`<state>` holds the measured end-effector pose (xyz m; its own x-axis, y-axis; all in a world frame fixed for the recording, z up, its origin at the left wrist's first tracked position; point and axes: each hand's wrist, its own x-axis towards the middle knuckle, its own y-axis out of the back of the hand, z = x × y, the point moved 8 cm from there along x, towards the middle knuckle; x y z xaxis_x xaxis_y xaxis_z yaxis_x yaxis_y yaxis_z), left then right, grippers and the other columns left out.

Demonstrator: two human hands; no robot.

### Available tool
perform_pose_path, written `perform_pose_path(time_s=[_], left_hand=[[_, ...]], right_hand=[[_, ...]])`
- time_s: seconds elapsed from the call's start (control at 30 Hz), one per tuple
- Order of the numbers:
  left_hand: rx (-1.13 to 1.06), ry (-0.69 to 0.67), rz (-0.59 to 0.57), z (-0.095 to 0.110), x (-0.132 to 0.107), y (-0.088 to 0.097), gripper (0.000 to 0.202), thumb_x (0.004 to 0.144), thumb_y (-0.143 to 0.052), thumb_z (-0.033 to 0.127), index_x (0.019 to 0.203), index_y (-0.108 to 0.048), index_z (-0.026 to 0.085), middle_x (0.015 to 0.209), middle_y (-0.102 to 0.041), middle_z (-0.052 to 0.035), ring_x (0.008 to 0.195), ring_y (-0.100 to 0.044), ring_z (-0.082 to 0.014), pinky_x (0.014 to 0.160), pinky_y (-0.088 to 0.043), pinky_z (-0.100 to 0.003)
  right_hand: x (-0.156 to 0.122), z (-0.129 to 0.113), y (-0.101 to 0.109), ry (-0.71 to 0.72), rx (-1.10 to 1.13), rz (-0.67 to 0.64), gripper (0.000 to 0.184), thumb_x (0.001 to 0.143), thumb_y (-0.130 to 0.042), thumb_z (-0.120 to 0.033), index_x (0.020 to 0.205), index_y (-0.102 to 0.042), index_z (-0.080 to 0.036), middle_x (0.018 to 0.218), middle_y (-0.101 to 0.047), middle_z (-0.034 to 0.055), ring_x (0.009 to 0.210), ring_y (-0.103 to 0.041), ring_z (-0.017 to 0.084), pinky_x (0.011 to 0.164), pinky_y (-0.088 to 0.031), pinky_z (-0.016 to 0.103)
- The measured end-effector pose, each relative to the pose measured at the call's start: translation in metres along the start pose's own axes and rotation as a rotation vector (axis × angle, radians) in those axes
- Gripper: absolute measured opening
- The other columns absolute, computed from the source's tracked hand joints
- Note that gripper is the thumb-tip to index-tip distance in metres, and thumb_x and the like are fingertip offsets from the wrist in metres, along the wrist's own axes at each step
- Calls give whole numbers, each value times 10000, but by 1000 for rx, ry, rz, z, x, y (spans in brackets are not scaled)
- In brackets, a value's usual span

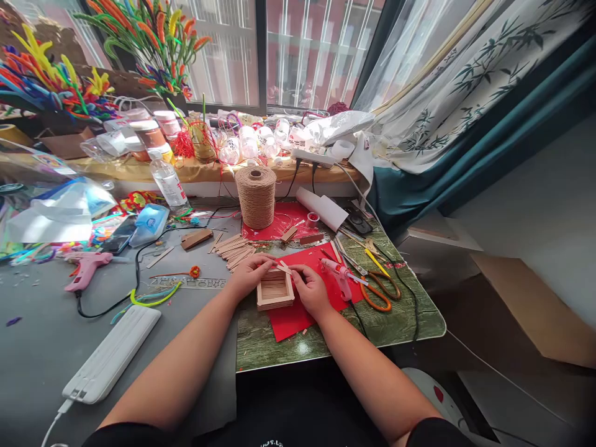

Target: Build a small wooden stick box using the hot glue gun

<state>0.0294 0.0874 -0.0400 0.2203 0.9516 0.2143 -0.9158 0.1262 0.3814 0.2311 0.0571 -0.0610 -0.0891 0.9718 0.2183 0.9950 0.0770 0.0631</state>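
A small square frame of stacked wooden sticks (274, 293) lies on red paper (293, 316) at the table's front. My left hand (249, 273) curls over the frame's far left corner. My right hand (311, 288) pinches a wooden stick (285, 267) at the frame's far right corner. A pile of loose wooden sticks (235, 248) lies just beyond my hands. A pink glue gun (342, 276) rests right of my right hand, beside orange-handled scissors (379, 288).
A big spool of twine (256, 195) stands behind the sticks. A second pink glue gun (86, 268) and a white power strip (112, 354) lie at the left. Bottles, jars and coloured pipe-cleaner flowers (153, 31) crowd the windowsill. The table's edge falls away at right.
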Motion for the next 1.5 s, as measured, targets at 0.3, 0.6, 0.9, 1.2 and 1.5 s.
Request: perform_pose_path(time_s=[0.3, 0.6, 0.9, 1.2, 1.5], left_hand=[[-13, 154, -12, -18, -2, -6, 361, 956, -638, 521, 1082, -823, 238, 1091, -815, -51, 1050, -726, -264, 964, -545, -384], [56, 6, 2, 7, -2, -7, 273, 983, -617, 414, 1106, -799, 252, 1160, -786, -61, 1107, -707, -252, 992, -534, -386], [108, -73, -7, 16, -5, -3, 242, 985, -623, 380, 1044, -813, 243, 1053, -804, -58, 999, -723, -228, 908, -547, -360], [173, -44, -47, 15, -4, -1, 211, 907, -706, 399, 1027, -802, 254, 1067, -788, -55, 1003, -706, -230, 847, -547, -338], [180, -4, -54, 17, -6, 0, 141, 878, -705, 326, 959, -789, 248, 1002, -773, -38, 950, -690, -220, 829, -523, -336]], right_hand=[[0, 12, 1, -85, 35, -17, 362, 1028, -564, -521, 1155, -770, -253, 1049, -784, 71, 924, -724, 233, 801, -588, 350], [2, 10, 4, -51, -8, 14, 343, 1006, -592, -514, 1135, -776, -254, 1026, -781, 81, 933, -716, 253, 796, -592, 353], [3, 9, 8, -51, -22, 41, 297, 1027, -576, -469, 1123, -732, -234, 1047, -760, 73, 978, -708, 233, 885, -573, 356], [2, -15, 7, 49, -36, 5, 217, 963, -702, -437, 1033, -788, -250, 1026, -708, 72, 935, -683, 229, 866, -560, 369], [-1, -3, 3, -27, 33, -13, 229, 881, -772, -451, 958, -736, -239, 926, -705, 48, 813, -659, 208, 757, -555, 338]])
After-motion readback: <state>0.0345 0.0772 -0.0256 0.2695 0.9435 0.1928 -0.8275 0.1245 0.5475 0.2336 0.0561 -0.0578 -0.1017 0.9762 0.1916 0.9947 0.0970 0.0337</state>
